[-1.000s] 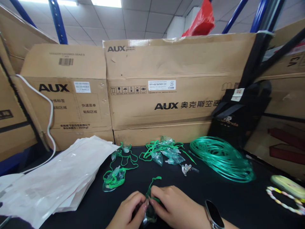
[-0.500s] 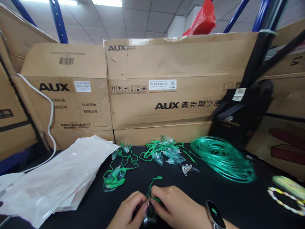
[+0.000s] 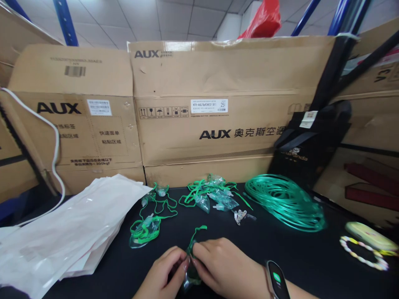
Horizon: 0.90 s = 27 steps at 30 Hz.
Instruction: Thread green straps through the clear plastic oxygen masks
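Observation:
Close to the front of the black table, a clear green-tinted oxygen mask is held between my two hands. Its green elastic strap sticks up beyond the fingers. My left hand is closed, thumb and fingertips pinching the mask's edge. Opposite it, my right hand also pinches the mask and strap, fingertips touching those of the left. The fingers hide the exact spot where strap and mask meet. A smartwatch is on the right wrist.
Masks with green straps lie ahead-left and in a central pile, near small clear clips. A coil of green tubing is at right, beyond a bead bracelet. White plastic bags cover the left. Cardboard boxes stand behind.
The whole view has shifted slightly, so everything sits a little further left and higher. Both hands keep their pinch on the mask, with only slight finger movement.

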Motion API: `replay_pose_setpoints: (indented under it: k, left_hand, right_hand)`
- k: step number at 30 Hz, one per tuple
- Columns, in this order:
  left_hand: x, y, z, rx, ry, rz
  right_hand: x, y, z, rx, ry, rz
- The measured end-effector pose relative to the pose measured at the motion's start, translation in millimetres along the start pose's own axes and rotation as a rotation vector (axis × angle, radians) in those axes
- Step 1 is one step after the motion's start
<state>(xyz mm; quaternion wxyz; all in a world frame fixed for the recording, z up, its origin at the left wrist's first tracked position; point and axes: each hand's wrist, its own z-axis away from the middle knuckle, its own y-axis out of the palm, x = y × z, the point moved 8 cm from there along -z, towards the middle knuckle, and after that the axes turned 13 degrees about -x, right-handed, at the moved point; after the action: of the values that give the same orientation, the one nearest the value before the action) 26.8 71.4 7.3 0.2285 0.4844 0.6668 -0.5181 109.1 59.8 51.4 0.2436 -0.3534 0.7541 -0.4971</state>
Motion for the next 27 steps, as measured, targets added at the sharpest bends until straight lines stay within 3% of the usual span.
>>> replay_pose_setpoints:
  k: [27]
  left_hand:
    - [1.9, 0.3, 2.0, 0.023, -0.073, 0.041]
  right_hand:
    - [1.1, 1.1, 1.0, -0.006, -0.028, 0.025]
